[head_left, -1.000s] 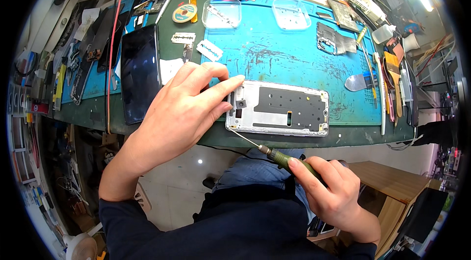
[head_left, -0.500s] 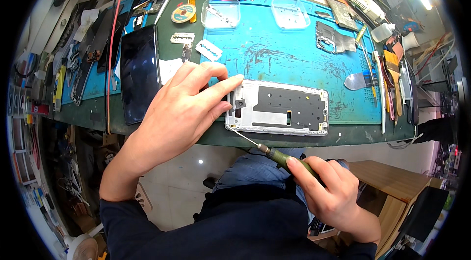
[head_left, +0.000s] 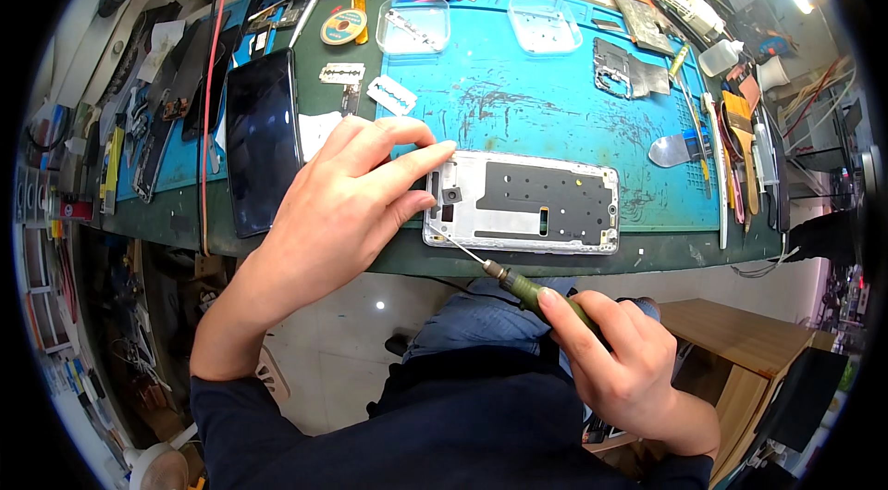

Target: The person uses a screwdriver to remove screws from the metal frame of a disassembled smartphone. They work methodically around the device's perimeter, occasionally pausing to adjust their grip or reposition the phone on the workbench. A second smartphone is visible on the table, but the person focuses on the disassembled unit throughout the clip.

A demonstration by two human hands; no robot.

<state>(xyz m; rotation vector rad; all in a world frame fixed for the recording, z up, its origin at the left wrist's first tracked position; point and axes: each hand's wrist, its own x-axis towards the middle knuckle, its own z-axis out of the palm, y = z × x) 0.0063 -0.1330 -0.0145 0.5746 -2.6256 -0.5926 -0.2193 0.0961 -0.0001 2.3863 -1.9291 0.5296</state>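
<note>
A silver phone frame [head_left: 592, 197] with a dark grey central sheet lies face up at the mat's front edge. My left hand [head_left: 324, 194] grips its left end, index finger on the far corner and thumb at the left edge. In my right hand [head_left: 615, 351] is a thin-tipped tool with a green handle [head_left: 525, 290] and a metal collar. Its slim shaft slants up and left, with the tip at the frame's near left corner. Whether the tip touches the metal I cannot tell. Left of my left hand lies a dark phone screen [head_left: 262, 138].
Razor blades [head_left: 392, 96], a solder wick spool [head_left: 343, 25] and two clear plastic boxes [head_left: 413, 27] sit on the blue mat [head_left: 518, 111]. At right are a phone board part [head_left: 629, 74], a clear pick [head_left: 673, 149], a brush [head_left: 739, 120] and tweezers. A red cable [head_left: 212, 74] crosses the left side.
The tool's tip has shifted slightly up and left, onto the frame's corner area. My left hand stays in place on the frame.
</note>
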